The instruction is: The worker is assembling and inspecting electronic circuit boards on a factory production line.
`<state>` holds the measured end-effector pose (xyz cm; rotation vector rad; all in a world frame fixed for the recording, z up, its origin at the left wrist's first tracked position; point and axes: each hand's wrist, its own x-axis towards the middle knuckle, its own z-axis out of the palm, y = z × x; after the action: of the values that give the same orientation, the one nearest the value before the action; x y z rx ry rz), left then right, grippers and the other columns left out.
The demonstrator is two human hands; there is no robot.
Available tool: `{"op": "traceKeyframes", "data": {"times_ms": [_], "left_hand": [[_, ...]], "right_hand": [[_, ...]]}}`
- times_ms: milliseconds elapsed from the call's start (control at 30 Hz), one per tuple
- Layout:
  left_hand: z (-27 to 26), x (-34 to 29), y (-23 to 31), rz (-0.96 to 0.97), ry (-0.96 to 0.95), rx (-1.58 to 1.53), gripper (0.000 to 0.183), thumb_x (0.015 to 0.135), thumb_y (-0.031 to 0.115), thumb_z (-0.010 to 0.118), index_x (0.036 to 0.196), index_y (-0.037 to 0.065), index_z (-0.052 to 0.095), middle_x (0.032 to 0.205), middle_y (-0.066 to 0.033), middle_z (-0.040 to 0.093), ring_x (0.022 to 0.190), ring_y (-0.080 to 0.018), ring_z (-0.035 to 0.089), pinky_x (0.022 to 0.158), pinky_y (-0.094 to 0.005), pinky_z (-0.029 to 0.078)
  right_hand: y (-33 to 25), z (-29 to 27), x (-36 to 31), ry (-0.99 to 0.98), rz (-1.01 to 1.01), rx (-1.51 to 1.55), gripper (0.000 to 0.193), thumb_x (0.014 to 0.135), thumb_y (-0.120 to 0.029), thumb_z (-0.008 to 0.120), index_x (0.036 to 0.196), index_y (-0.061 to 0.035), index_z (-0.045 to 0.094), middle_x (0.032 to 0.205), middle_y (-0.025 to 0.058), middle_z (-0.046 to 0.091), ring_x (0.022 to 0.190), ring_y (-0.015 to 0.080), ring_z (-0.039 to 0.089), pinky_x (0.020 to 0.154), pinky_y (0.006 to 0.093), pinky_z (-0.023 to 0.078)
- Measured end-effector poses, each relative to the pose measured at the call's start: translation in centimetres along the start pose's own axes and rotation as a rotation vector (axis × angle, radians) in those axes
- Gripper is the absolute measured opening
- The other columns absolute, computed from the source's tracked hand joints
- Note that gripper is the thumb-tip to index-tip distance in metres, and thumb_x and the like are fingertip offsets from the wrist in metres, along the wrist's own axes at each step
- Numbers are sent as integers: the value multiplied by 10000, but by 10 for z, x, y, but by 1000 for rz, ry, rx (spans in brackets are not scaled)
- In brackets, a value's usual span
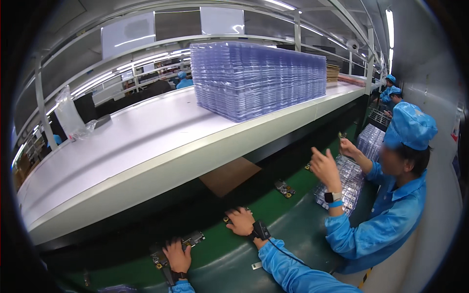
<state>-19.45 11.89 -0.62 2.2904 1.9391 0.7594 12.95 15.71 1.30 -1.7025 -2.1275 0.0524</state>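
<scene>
My left hand (177, 257) is low in the view, fingers stretched and slightly apart over dark circuit boards. One circuit board (159, 260) shows beside its fingers; another circuit board (196, 238) sticks out past its far right side. Farther right, my right hand (240, 222) is curled from above over a small circuit board (226, 219), whose ends show on both sides of the fingers; its middle is hidden. Beyond that hand, a loose circuit board (285, 189) lies on the green belt (261, 202). A black band with a cable circles my right wrist.
A raised white shelf (161, 132) bears a tall stack of clear plastic trays (259, 80). Under its edge is a brown cardboard sheet (230, 177). At right, a co-worker (386, 210) in blue holds a small part over clear trays (344, 183). A small pale piece (256, 266) lies near my right forearm.
</scene>
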Motion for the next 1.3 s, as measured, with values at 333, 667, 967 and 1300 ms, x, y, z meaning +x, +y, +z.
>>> {"op": "traceKeyframes", "data": {"times_ms": [333, 667, 967, 1300], "left_hand": [[-27, -2, 14, -80, 23, -252, 398, 766, 112, 810, 1101, -25, 645, 940, -190, 658, 855, -411, 650, 765, -447, 519], [-17, 0, 57, -642, -209, -1868, 246, 943, -49, 542, 1165, 52, 561, 1084, -127, 712, 963, -263, 731, 837, -442, 632], [3, -1, 39, -627, -581, -1453, 249, 1055, 165, 560, 1146, -63, 602, 1016, -228, 718, 930, -315, 748, 855, -395, 639], [-46, 4, 51, -288, -165, -501, 184, 899, 170, 746, 918, -12, 732, 725, -124, 722, 754, -224, 738, 630, -309, 573]], "right_hand": [[-3, -64, 4, -42, 14, 77, 434, 701, -220, 879, 1106, -128, 753, 1191, 67, 673, 1176, 319, 556, 992, 439, 498], [26, -73, 5, 410, 337, 590, 254, 863, -201, 787, 1010, -6, 719, 830, 128, 716, 679, 260, 712, 645, 338, 577], [55, -64, -19, 307, 422, 308, 528, 890, -311, 728, 1283, 33, 647, 1053, 235, 740, 938, 377, 732, 858, 441, 573], [21, -121, -77, -94, -31, 389, 467, 847, -258, 763, 1249, -35, 686, 1143, 204, 724, 1064, 398, 680, 944, 451, 538]]}}
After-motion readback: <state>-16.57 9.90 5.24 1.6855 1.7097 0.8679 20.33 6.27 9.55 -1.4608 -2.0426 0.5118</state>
